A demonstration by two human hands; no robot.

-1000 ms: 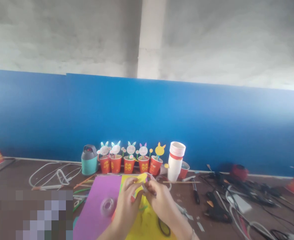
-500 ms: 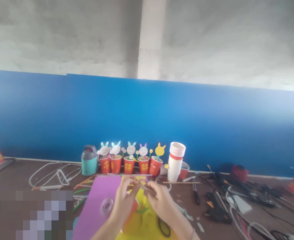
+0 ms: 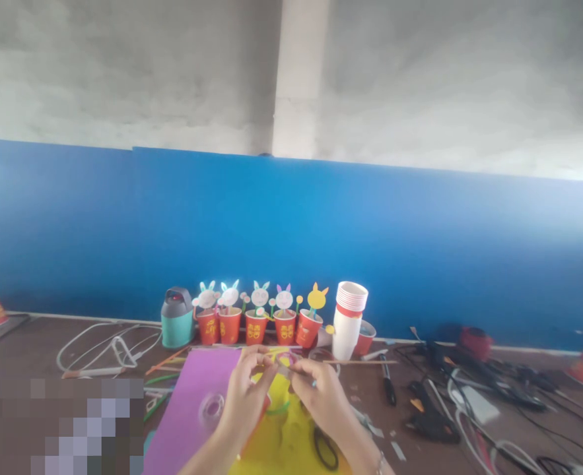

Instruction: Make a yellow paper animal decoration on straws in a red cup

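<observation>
My left hand (image 3: 249, 389) is closed, its thumb and fingers pinching a small pale piece that is too blurred to name. Facing it, my right hand (image 3: 321, 392) has its fingertips closed on the other side of that piece. Both hands are over a yellow sheet (image 3: 291, 455), with a green strip (image 3: 278, 408) showing between them. Part of a red cup shows behind my left hand. Left of that hand, a roll of clear tape (image 3: 212, 408) lies on a purple sheet (image 3: 177, 429).
Several red cups (image 3: 256, 328) with paper animal heads stand behind my hands. A white cup stack (image 3: 348, 330) is right of them, a teal container (image 3: 177, 323) left. A marker (image 3: 387, 382), glue gun (image 3: 432, 419) and tangled cables (image 3: 509, 386) lie at right.
My hands have shifted only slightly, and the fingers of my right hand have spread a little around the piece. The green strip has turned slightly.
</observation>
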